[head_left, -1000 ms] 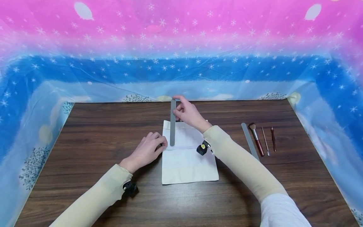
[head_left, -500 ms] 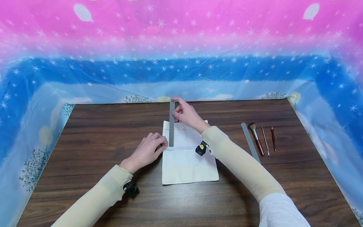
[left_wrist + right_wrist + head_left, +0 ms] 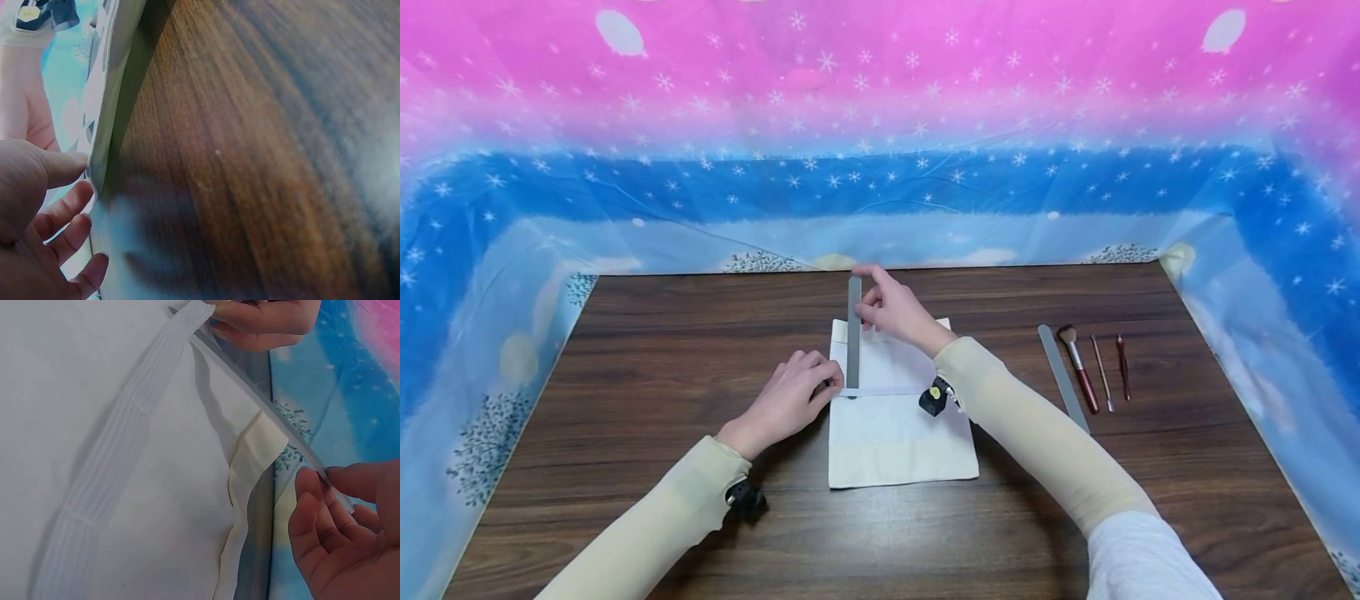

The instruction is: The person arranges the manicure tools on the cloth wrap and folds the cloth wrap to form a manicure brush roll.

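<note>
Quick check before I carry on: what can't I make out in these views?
- Head view: the stretch of the held flat grey file that the ribbed white elastic band covers.
- Head view: the near end of the second flat grey file, hidden behind the beige right sleeve.
- Right wrist view: most of the left hand, cut off by the top edge.

No text or number is showing legibly (the right wrist camera's (image 3: 932, 406) yellow mark (image 3: 935, 392) is looking too small).

Cream forearm sleeves (image 3: 647, 518); white upper right sleeve (image 3: 1146, 557); black wrist cameras (image 3: 933, 401), one yellow-marked.
</note>
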The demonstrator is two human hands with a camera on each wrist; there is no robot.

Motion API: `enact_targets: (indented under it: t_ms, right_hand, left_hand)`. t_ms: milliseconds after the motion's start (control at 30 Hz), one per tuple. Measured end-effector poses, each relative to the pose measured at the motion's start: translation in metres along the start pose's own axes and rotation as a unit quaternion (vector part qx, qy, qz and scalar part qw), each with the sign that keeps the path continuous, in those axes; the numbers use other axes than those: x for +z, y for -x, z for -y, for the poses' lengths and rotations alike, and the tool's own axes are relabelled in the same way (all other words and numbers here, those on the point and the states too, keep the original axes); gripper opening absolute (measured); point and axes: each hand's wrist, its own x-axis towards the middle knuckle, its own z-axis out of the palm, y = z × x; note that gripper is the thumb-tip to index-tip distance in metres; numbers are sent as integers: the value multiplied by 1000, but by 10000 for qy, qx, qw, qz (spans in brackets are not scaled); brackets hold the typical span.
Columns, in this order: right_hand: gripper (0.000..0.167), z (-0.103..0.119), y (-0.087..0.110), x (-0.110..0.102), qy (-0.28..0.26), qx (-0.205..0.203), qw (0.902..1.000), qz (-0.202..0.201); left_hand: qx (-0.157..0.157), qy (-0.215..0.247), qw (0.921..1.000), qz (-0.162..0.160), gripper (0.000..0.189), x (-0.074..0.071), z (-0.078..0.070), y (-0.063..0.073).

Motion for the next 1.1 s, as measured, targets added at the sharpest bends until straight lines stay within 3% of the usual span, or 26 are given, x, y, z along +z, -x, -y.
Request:
enact_targets:
  t_ms: [567, 1100]
  right_hand:
    - [54, -4, 6, 4, 277, -9, 9995, 172]
    - [54, -4, 14, 10, 505, 244, 9979, 321]
  left_hand:
    - [11, -15, 10000, 31, 13, -2, -1, -2]
    - [9, -45, 10000, 14, 13, 0, 1, -2]
